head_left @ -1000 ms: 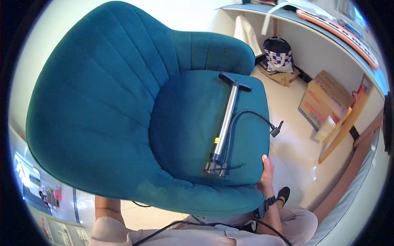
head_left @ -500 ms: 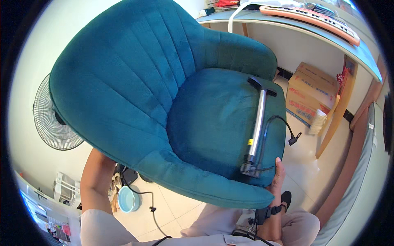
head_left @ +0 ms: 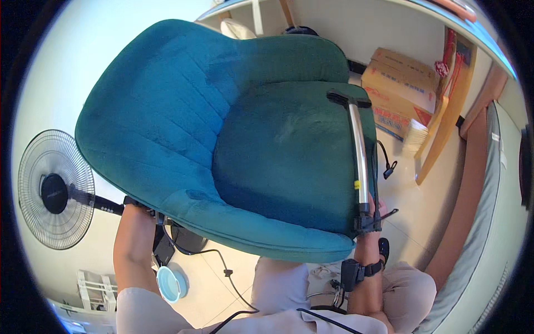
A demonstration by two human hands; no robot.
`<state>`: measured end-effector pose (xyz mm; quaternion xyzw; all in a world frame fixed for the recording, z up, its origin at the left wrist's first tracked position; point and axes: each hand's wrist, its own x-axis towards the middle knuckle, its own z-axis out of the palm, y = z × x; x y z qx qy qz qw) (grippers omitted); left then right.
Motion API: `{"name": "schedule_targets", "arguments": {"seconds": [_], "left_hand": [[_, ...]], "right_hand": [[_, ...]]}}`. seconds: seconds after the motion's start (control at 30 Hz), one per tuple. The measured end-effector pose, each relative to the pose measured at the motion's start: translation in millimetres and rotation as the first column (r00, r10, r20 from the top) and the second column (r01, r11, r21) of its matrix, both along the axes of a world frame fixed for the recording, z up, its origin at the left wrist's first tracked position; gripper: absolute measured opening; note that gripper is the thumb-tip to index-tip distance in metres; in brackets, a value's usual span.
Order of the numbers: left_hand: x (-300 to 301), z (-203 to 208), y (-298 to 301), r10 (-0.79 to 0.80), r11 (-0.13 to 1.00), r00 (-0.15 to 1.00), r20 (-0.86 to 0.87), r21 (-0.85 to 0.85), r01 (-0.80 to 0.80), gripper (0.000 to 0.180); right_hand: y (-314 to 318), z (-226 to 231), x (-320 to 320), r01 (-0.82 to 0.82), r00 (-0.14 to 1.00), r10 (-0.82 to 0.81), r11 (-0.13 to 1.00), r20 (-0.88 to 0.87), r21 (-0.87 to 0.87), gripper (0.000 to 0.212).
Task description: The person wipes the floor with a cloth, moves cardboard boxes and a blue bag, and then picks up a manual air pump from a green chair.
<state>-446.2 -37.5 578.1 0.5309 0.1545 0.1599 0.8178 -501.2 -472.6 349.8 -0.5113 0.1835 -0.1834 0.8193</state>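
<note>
A teal velvet armchair [head_left: 278, 150] is in front of me, its backrest to the left and its seat facing me. A hand pump [head_left: 360, 150], silver with black T-handle and base, lies along the seat's right edge, its black hose hanging over the side. My right hand [head_left: 379, 205] grips the seat's front right edge beside the pump's base, which partly covers it. My left forearm [head_left: 135, 234] reaches under the backrest; that hand is hidden behind the chair, so its fingers do not show.
A standing fan [head_left: 55, 192] is at the left. On the floor are a light blue basin [head_left: 171, 284] and, under the desk, a cardboard box [head_left: 400, 89] with a brush [head_left: 414, 138] near it. A padded grey bed side [head_left: 473, 234] runs along the right. Black cables hang before me.
The chair has tilted and shifted down and left in view. The pump has slid right to the seat's edge, in front of my right hand. More of the fan shows.
</note>
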Motion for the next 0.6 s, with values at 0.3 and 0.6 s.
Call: {"name": "schedule_targets", "arguments": {"seconds": [0.3, 0.6], "left_hand": [[14.6, -19.8, -20.3, -0.025, 0.999, 0.999, -0.021, -0.047, 0.024, 0.052], [-15.2, -20.1, -22.8, -0.027, 0.992, 1.000, 0.014, -0.121, 0.028, 0.053]], "right_hand": [[-15.2, -5.6, 10.6, -0.044, 0.997, 0.031, 0.983, -0.073, -0.181, 0.030], [-15.2, 2.8, 8.9, -0.080, 0.997, 0.080, 0.996, -0.020, -0.047, 0.029]]}}
